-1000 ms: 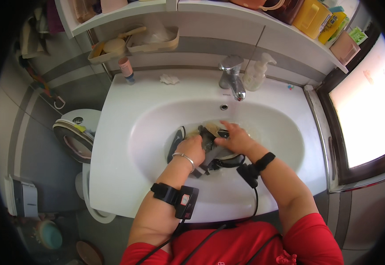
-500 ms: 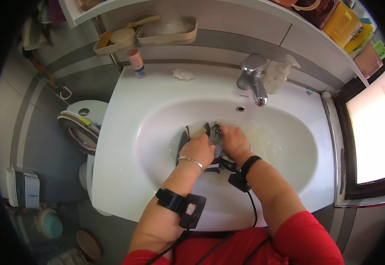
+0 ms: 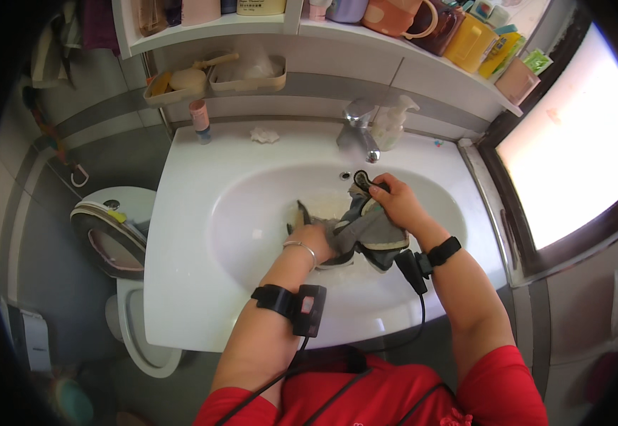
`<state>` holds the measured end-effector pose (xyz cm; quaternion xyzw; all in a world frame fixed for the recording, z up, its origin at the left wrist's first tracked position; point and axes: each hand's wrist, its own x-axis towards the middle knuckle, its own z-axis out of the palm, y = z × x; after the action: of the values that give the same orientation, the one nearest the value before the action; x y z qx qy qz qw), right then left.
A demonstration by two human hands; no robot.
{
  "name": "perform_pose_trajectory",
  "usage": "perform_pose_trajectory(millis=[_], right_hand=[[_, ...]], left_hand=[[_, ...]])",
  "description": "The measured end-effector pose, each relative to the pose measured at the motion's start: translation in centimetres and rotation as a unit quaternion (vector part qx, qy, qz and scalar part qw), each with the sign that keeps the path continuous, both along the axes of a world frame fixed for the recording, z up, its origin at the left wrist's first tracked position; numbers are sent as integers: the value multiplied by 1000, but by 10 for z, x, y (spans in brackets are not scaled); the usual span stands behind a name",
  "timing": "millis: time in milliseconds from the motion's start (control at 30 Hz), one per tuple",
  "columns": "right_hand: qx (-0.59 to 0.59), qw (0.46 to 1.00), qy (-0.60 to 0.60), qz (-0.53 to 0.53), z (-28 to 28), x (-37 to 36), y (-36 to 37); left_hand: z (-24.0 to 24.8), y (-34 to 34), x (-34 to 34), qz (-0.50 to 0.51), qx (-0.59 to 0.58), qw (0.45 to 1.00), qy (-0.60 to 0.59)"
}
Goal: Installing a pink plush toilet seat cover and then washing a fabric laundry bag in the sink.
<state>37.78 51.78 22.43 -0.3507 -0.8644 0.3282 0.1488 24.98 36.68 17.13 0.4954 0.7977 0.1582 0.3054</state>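
Observation:
A limp, wet-looking grey fabric piece (image 3: pixel 371 231) with black edging and pale bands is in the white sink basin (image 3: pixel 241 220). Closed around a black-edged end of it, my right hand (image 3: pixel 400 204) lifts this part just below the tap. A rounded, dark-rimmed tab sticks out past my right fingertips. My left hand (image 3: pixel 313 241) is lower in the basin, gripping the other end, and its fingers are partly hidden. A dark tip of the fabric shows beyond my left knuckles. Shallow cloudy water lies beneath. What kind of article the fabric is, I cannot make out.
The chrome tap (image 3: pixel 357 128) rises behind the basin beside a clear pump bottle (image 3: pixel 394 122). A pink tube (image 3: pixel 200 121) and crumpled white tissue (image 3: pixel 264 135) are on the back ledge. Shelves hold mugs overhead. A toilet (image 3: pixel 139 334) stands left; cables hang from my forearm straps.
My right hand has raised one end of the fabric out of the water and rightward, spreading it. My left hand has shifted slightly left and down. The whole view has also shifted.

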Motion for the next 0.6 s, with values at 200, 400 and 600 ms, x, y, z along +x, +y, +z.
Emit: perform_pose_trajectory(millis=[200, 400, 600], right_hand=[[86, 994, -23, -69, 15, 12, -20], [124, 952, -271, 64, -41, 28, -28], [175, 876, -411, 181, -65, -7, -60]], left_hand=[[-30, 13, 4, -161, -81, 983, 42], [-18, 12, 2, 82, 77, 994, 5], [-21, 16, -11, 208, 165, 964, -5]])
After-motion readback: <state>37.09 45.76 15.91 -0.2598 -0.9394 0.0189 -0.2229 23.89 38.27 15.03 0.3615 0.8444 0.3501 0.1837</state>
